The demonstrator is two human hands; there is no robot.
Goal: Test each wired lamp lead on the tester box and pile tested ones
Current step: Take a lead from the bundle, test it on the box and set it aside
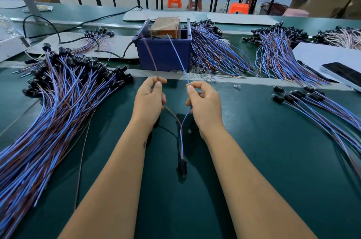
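In front of the tester box [164,51], left hand [149,101] pinches the brown wire [151,57]; right hand [203,105] pinches the blue wire [178,58]; lamp socket [182,166] hangs below.

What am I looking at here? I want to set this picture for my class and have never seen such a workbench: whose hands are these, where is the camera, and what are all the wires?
There is no machine: a person works with bare hands, filmed by a camera worn on the head, looking forward and down. The left hand pinches a brown wire; the right hand pinches a blue wire. Both wires belong to one lamp lead, whose black socket hangs near the green bench. Their free ends reach up to the blue tester box. A big heap of leads lies at the left, a smaller row at the right, more bundles behind. A phone lies far right.
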